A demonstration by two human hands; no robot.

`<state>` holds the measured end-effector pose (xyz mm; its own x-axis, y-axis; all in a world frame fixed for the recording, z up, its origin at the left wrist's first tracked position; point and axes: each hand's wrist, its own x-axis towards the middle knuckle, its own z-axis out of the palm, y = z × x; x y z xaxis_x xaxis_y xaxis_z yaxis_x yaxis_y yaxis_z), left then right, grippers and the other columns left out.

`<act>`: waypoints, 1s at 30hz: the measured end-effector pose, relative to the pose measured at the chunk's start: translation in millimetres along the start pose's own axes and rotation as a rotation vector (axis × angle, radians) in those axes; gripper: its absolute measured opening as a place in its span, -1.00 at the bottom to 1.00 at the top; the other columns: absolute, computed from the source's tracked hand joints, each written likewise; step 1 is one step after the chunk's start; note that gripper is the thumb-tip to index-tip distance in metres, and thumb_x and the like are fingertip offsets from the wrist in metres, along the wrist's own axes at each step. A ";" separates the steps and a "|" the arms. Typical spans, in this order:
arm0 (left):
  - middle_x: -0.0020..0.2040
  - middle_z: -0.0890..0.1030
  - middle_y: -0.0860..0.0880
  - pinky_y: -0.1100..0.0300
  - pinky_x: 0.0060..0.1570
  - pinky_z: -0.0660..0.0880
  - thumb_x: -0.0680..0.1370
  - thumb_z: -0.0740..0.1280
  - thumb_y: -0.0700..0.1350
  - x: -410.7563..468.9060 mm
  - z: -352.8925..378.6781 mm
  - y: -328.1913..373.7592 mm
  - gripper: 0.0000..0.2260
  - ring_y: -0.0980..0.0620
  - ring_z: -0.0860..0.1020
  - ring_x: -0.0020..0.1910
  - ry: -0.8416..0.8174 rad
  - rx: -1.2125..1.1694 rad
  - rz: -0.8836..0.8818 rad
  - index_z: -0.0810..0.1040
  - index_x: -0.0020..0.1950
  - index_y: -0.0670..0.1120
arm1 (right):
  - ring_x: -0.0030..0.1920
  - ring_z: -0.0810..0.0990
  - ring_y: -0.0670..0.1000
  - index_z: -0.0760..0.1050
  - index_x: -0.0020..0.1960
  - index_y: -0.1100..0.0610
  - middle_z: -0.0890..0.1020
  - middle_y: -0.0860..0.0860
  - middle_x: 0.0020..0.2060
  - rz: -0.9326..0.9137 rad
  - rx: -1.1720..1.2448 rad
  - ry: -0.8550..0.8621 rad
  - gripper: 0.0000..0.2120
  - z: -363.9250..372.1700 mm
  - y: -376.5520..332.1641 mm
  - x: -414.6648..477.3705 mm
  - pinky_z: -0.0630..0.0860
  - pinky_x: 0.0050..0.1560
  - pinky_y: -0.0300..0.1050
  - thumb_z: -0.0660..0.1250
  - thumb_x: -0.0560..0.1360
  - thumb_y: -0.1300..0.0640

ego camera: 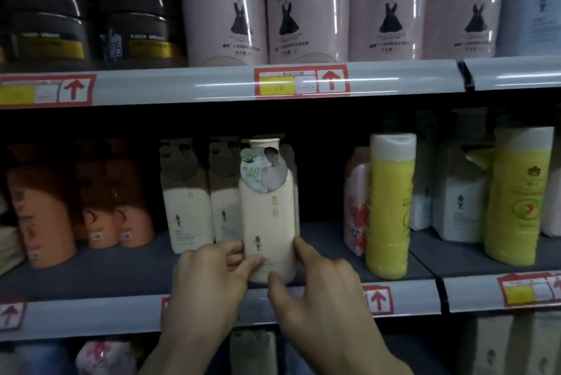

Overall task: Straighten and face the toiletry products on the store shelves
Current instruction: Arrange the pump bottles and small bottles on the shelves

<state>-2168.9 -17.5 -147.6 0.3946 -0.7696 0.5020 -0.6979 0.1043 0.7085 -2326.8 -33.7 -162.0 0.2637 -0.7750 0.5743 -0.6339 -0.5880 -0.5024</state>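
A cream bottle with a round picture tag on its neck stands upright near the front of the middle shelf. My left hand grips its lower left side, thumb across the front. My right hand grips its lower right side, thumb on the base. Two more cream bottles stand further back to its left.
Orange bottles fill the shelf's left part. Yellow bottles and a pink floral bottle stand to the right, white ones behind. Pink canisters and dark jars sit on the upper shelf. Price strips with red arrows line the edges.
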 end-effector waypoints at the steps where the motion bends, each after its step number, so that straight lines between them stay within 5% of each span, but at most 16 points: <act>1: -0.23 0.66 0.32 0.35 -0.04 0.57 0.42 0.58 -0.02 0.3 -10.2 -7.9 -0.89 0.34 0.65 -0.18 0.030 0.032 -0.004 0.71 -0.10 0.10 | 0.20 0.56 0.08 0.28 0.54 -0.01 0.64 -0.01 0.18 -0.020 -0.006 -0.048 -0.32 7.6 -9.4 2.7 0.50 0.18 -0.05 0.19 0.51 -0.30; 8: -0.10 0.75 0.09 0.10 0.01 0.62 0.52 0.49 -0.06 13.1 -56.4 -68.0 -0.85 0.04 0.71 -0.03 0.202 0.210 -0.033 0.73 0.08 0.03 | 0.30 0.47 0.17 0.04 0.63 0.13 0.54 0.12 0.28 -0.097 0.000 -0.218 -0.16 63.0 -68.8 23.7 0.47 0.29 0.04 0.26 0.54 -0.24; 13: -0.10 0.75 -0.08 0.05 -0.07 0.55 0.55 0.45 -0.06 22.5 -63.4 -81.8 -0.82 -0.21 0.67 -0.02 0.237 0.313 -0.019 0.71 0.14 0.03 | 0.17 0.55 0.22 0.28 0.47 0.15 0.62 0.11 0.13 -0.122 0.004 -0.201 -0.35 82.3 -79.9 34.3 0.47 0.13 0.06 0.26 0.51 -0.20; 17: -0.14 0.74 -0.10 0.09 -0.14 0.47 0.58 0.39 -0.08 29.4 -61.8 -90.6 -0.83 -0.21 0.65 -0.07 0.221 0.320 0.000 0.70 0.15 0.02 | 0.00 0.60 0.19 0.38 0.20 0.05 0.65 0.04 -0.04 -0.124 0.079 -0.168 -0.62 82.1 -77.9 30.7 0.55 -0.03 0.08 0.28 0.45 -0.09; 23: -0.16 0.75 -0.06 0.00 -0.05 0.62 0.56 0.44 -0.08 31.1 -60.0 -98.0 -0.81 -0.11 0.70 -0.10 0.232 0.227 0.013 0.71 0.16 0.04 | 0.07 0.60 0.17 0.32 0.41 0.08 0.65 0.06 0.07 -0.121 0.055 -0.223 -0.47 77.3 -73.9 29.2 0.56 0.02 0.03 0.30 0.50 -0.08; 27: -0.16 0.75 -0.06 0.02 -0.03 0.63 0.55 0.45 -0.08 33.4 -64.8 -92.6 -0.86 -0.10 0.71 -0.09 0.194 0.241 -0.014 0.72 0.08 0.01 | 0.04 0.60 0.20 0.34 0.24 0.08 0.63 0.09 0.01 -0.156 -0.018 -0.241 -0.62 72.1 -72.6 26.7 0.46 -0.13 -0.01 0.29 0.52 -0.08; 30: -0.06 0.73 -0.11 0.04 -0.07 0.56 0.58 0.38 0.06 22.3 -65.2 -81.6 -0.80 -0.22 0.65 0.02 0.135 0.428 -0.031 0.66 0.16 0.07 | 0.03 0.61 0.14 0.44 0.19 -0.01 0.65 0.02 0.02 -0.123 0.082 -0.249 -0.70 57.9 -64.4 18.6 0.59 -0.01 0.02 0.29 0.50 -0.09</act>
<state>-2064.2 -2.1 -161.9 0.4741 -0.6761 0.5640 -0.8576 -0.2095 0.4697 -2238.9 -23.7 -156.4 0.5120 -0.7238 0.4626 -0.5279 -0.6900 -0.4952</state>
